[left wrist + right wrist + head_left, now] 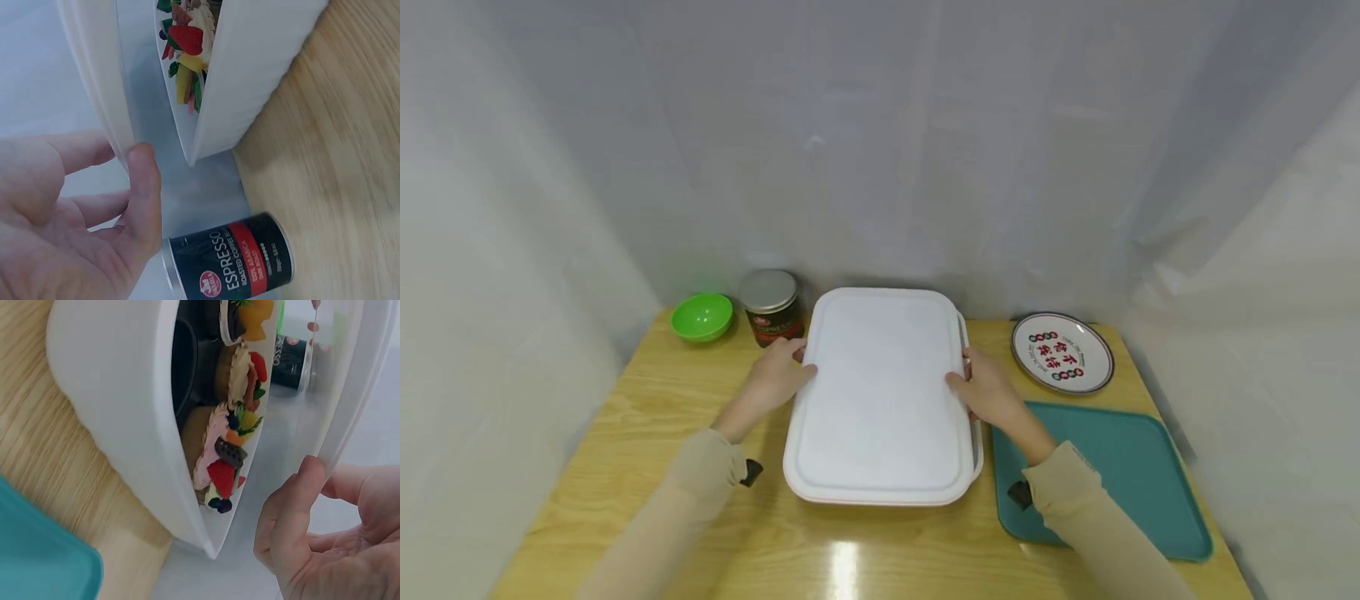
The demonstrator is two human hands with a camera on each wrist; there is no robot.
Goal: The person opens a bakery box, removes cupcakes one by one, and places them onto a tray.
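My left hand [775, 372] and right hand [988, 387] pinch the opposite long edges of a white rectangular lid [883, 392]. In both wrist views the lid is raised, with a gap between it and the white box [112, 375] beneath. Inside the box, the right wrist view shows small cakes [209, 447] topped with cream, strawberries and berries, and a dark round container [184, 362]. From above, the lid covers most of the box; only a strip of its rim [977, 454] shows at the right. An espresso coffee can [772, 321] stands just beyond my left hand.
A green bowl [702, 317] sits at the back left, beside the can. At the back right lies a white plate [1093, 358] with red characters, just behind a teal tray [1120, 467]. White sheeting [880, 150] hangs behind the wooden table [647, 450].
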